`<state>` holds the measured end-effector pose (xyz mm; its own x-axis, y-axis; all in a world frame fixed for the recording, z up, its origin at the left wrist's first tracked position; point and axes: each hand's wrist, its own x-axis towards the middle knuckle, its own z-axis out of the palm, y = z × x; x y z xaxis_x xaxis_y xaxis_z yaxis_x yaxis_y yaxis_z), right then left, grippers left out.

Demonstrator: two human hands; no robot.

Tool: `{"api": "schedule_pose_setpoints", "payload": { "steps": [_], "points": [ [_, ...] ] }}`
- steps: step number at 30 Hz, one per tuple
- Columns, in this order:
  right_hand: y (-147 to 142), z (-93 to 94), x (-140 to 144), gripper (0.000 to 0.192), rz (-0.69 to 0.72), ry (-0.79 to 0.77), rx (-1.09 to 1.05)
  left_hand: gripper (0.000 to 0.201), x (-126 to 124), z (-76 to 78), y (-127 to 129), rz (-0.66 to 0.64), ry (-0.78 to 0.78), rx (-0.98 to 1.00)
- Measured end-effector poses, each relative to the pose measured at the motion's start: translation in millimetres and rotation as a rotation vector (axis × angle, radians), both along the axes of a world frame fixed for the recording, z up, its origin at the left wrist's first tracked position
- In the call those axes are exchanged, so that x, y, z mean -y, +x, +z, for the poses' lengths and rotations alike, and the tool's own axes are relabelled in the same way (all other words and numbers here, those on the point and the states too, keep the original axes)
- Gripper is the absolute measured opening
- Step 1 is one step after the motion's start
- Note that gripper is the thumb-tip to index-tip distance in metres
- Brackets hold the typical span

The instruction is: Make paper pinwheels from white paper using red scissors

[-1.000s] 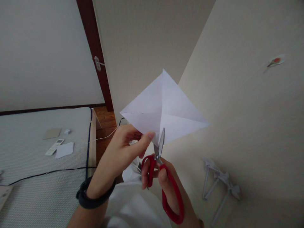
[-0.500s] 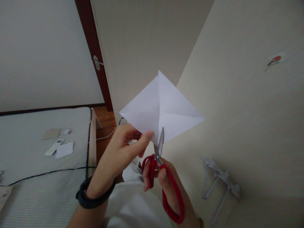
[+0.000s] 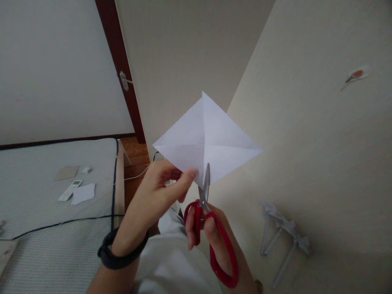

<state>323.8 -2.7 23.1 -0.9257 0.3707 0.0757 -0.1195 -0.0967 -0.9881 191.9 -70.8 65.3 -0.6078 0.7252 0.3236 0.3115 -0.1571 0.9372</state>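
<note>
A white square of paper with crossing fold creases is held up like a diamond in front of me. Its lower left edge is pinched between the thumb and fingers of my left hand, which has a black band on the wrist. My right hand grips red-handled scissors, fingers through the loops. The scissor blades are slightly parted at the paper's bottom corner. One blade lies over the front of the sheet along the vertical crease; most of the other is hidden behind it.
On the left stands a bed with a pale mattress, bearing a remote control, white papers and a beige card. A black cable crosses it. White folded-paper shapes on sticks are at lower right, by the wall.
The paper has shifted very slightly left, and its right half has tipped a little. The scissor blades look slightly closer together. Both hands keep their holds.
</note>
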Motion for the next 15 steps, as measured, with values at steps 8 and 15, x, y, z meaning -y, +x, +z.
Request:
{"api": "schedule_pose_setpoints", "payload": {
  "steps": [8, 15],
  "points": [
    [1.0, -2.2, -0.5, 0.059, 0.015, -0.057, 0.070, 0.031, -0.5, 2.5, 0.9, 0.013, -0.020, 0.000],
    [1.0, -4.9, -1.2, 0.060, 0.012, -0.061, 0.084, 0.037, -0.2, 0.1, -0.5, 0.006, -0.016, -0.017]
  ]
}}
